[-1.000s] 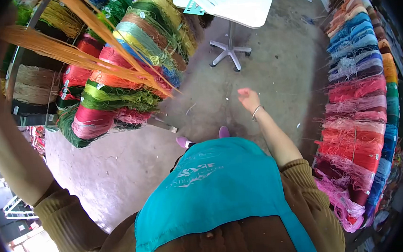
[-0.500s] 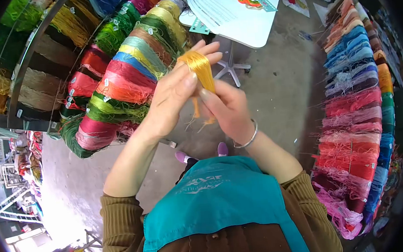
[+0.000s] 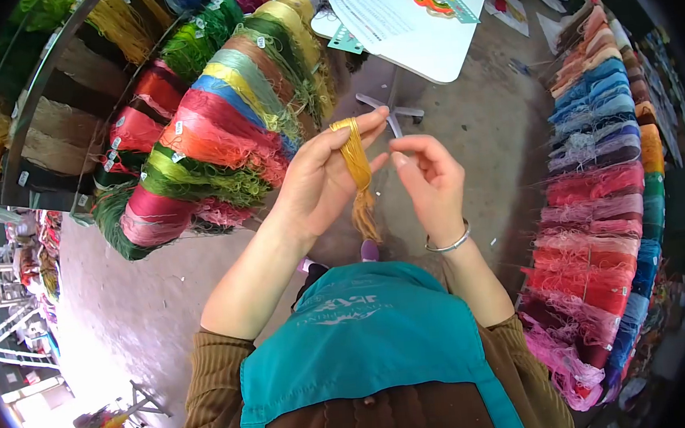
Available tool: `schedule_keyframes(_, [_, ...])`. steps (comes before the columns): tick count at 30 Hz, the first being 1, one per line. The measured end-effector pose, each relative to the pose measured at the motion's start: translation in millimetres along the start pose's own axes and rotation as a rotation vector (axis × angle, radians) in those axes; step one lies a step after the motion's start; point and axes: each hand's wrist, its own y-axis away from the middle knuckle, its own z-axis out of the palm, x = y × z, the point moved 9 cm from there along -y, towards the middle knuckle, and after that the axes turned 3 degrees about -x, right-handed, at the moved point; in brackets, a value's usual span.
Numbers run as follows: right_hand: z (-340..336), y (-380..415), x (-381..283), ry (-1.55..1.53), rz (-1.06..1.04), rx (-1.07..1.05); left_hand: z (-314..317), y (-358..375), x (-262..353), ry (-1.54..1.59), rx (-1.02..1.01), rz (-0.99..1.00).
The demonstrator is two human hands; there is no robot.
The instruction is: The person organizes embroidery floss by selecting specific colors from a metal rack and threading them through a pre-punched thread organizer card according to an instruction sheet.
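A golden-yellow thread bundle (image 3: 358, 164) hangs from my left hand (image 3: 319, 167), looped over the index finger near the thumb, its frayed lower end dangling loose. To the right of the bundle is my right hand (image 3: 434, 176), its thumb and index fingertips pinched together and the other fingers curled. Whether a fine thread runs between those fingertips is too small to tell. A silver bangle (image 3: 451, 240) circles my right wrist.
Multicoloured thread hanks (image 3: 207, 128) hang on a rack at the left. More hanks (image 3: 596, 218) line the right side. Ahead stands a white table (image 3: 434, 54) with printed sheets and thread samples. Its wheeled base (image 3: 391, 112) rests on the floor beyond my hands.
My right hand has moved away from the bundle to the right. The bundle, earlier wrapped across my left fingers, now hangs down in a straight loop.
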Motion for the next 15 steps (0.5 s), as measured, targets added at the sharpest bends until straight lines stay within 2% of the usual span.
schedule_keyframes(2, [15, -5, 9, 0.028, 0.095, -0.129, 0, 0, -8, -0.028, -0.041, -0.013])
schedule_keyframes(3, [23, -5, 10, -0.054, 0.151, -0.175, 2, 0, -11, -0.059, -0.079, -0.019])
schedule_keyframes(9, [31, -2, 29, -0.338, 0.264, -0.152, -12, 9, -9, -0.123, 0.016, -0.012])
schedule_keyframes(15, [36, -2, 32, -0.419, 0.264, -0.184, -21, 12, -11, -0.119, 0.051, -0.005])
